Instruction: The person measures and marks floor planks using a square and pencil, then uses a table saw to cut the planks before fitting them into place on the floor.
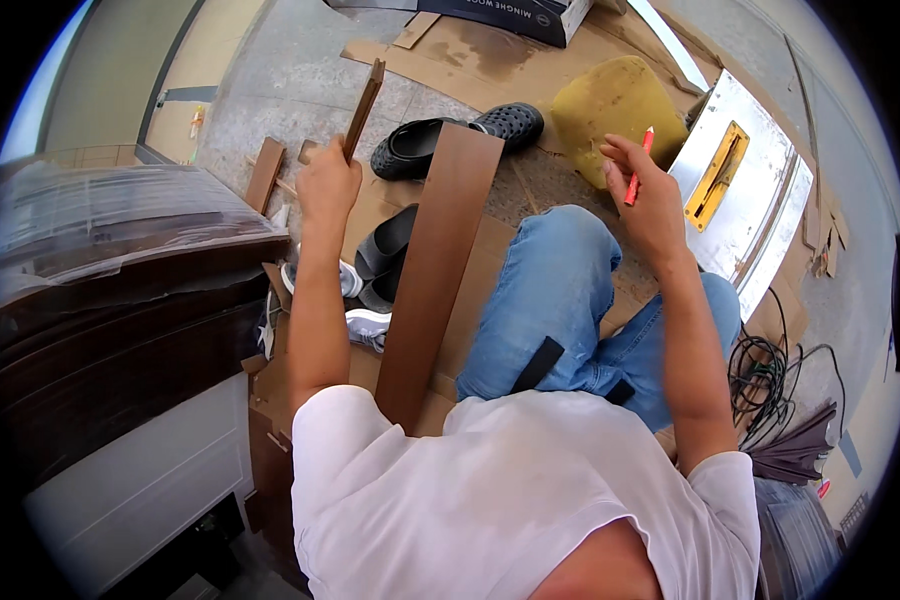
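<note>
A brown strip (366,108) is grasped by the left hand (330,182), upper left of centre, a red pencil (632,190) by the right hand (655,205), upper right; at centre, a plank's (438,260) edges are flanked by sandals (378,255) and a denim-clad knee (575,245), concrete floor (280,80) beyond. Both forearms (320,290) are extended upward.

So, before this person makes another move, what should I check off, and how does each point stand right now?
1. Short wood piece gripped in the left hand: ok.
2. Red pencil held in the right hand: ok, between the fingers.
3. Marks on the long brown board: cannot tell; too fine to make out here.
4. Space around that board free of clutter: not ok; black clogs and pale sneakers are close by.
5. Black cable neatly stowed: not ok; it is in loose, tangled loops.
</note>
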`<state>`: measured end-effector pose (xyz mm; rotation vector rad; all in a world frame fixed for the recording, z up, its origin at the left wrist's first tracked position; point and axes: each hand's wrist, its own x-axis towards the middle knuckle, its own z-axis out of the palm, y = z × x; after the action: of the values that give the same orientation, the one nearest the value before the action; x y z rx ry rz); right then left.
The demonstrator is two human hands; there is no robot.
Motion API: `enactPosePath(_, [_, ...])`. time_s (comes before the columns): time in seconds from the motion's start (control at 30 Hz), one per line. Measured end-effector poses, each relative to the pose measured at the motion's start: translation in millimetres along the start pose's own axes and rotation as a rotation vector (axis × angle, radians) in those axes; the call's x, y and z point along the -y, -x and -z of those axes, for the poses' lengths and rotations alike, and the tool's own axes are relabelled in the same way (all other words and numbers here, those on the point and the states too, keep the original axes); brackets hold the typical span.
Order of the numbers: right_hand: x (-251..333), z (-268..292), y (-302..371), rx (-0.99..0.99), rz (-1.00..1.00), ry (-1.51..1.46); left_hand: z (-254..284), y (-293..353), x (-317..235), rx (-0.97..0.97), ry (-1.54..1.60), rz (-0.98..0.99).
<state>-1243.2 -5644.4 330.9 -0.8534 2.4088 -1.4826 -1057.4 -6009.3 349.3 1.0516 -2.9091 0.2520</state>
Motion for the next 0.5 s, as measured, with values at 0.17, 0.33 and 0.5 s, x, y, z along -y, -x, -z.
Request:
enactPosePath(0.17, [-3.9,-0.2,2.3,0.081,-0.076,0.072,-179.7,73.6,72.7,0.223,-0.195,0.091])
enactPosePath(0.33, [-9.9,-9.2,5.3,0.157,-0.116,0.153,-268.0,136.5,78.3,0.335,-0.359,0.156])
enactPosePath(0.5, [-12.4,-18.5,8.8,0.257,-0.099,0.186,-282.3,154.0,61.3,0.243,-0.350,0.150])
